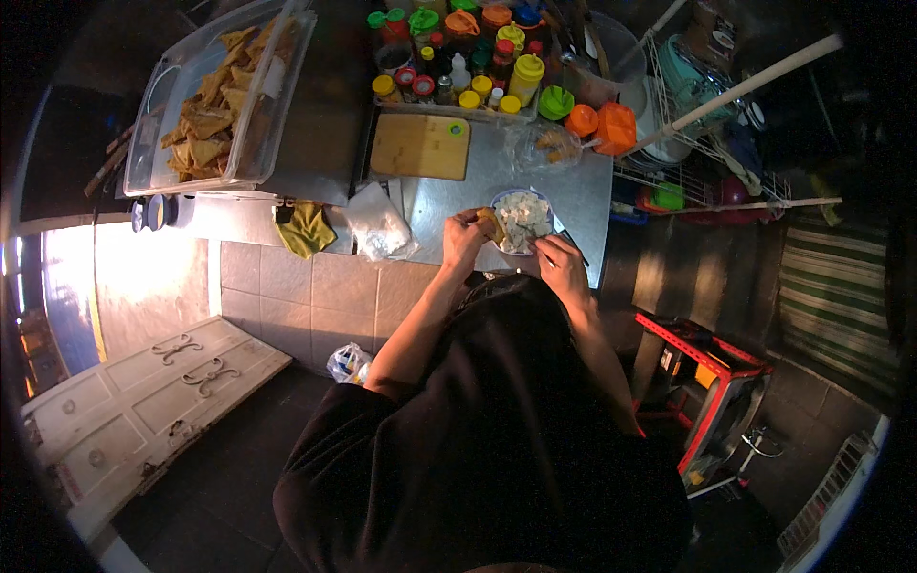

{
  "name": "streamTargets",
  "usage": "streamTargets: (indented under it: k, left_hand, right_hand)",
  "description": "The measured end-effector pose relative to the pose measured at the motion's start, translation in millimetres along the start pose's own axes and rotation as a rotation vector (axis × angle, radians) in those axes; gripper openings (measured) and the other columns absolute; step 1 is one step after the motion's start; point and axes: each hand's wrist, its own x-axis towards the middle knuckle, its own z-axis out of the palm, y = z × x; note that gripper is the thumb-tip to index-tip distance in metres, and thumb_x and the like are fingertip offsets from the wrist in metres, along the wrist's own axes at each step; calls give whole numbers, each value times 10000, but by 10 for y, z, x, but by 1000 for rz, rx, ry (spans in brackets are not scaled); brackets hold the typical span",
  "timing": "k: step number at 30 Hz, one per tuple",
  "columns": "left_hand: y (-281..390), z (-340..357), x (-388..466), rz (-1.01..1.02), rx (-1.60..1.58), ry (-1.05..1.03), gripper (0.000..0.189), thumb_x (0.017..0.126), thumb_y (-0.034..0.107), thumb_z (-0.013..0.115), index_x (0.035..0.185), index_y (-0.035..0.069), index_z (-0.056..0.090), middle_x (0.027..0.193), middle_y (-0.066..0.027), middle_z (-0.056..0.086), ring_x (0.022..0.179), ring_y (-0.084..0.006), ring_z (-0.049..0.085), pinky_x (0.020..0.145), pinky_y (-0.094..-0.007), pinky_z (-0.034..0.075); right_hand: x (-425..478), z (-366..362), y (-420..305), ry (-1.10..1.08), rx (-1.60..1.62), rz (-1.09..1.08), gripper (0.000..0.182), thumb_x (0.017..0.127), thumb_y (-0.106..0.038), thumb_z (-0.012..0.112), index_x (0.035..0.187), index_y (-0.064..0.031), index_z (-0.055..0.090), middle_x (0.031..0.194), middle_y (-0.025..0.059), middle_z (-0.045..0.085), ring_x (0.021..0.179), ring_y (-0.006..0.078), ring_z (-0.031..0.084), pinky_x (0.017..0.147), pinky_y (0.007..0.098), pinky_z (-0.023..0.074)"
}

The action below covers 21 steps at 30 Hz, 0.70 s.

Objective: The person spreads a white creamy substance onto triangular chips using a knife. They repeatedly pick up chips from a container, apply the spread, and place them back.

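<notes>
A round bowl (521,209) of crumbly white filling stands on the metal counter (437,208) near its front edge. My left hand (467,235) holds a golden-brown piece of food (492,223) at the bowl's left rim. At the lower right rim, my right hand (559,255) grips a thin metal utensil, probably a spoon, whose tip lies in the filling. A dark-handled knife (575,243) rests just right of the bowl. Behind it sits a clear plastic bag (548,147) with brown food pieces inside.
A wooden cutting board (419,147) lies behind left, with clear plastic bags (380,222) before it. Bottles fill a tray (458,107) at the back. A large plastic container (247,154) of folded fried pieces stands left, above a yellow cloth (306,229). A dish rack (688,136) is at right.
</notes>
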Motion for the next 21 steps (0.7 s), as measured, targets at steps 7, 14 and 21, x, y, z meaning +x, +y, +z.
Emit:
streamTargets:
  k: [7,14,21]
  left_hand:
    - [90,31,16,-188,-184,-56,319,895,-6,537,1175,-144,601,1066,-194,673,908,-252,693,820,-348,587]
    - [93,69,20,-163,-133,-134,298,928,-45,503,1197,-137,593,1089,-180,676,922,-243,692,845,-330,573]
    - [16,164,51,-43,-63,-229,268,919,-30,569,1161,-130,624,1039,-147,691,880,-185,676,763,-296,564]
  right_hand:
    - [88,-287,-319,45,-25,-43,157,890,-32,669,1040,-3,703,947,141,707,830,324,683,711,393,560]
    - [46,-340,-444,146,43,58,167,913,-23,631,1068,1,687,937,157,704,816,326,689,691,394,549]
    - [98,-377,-690,127,70,-12,196,913,-18,620,1102,-3,666,935,160,703,810,319,692,672,389,549]
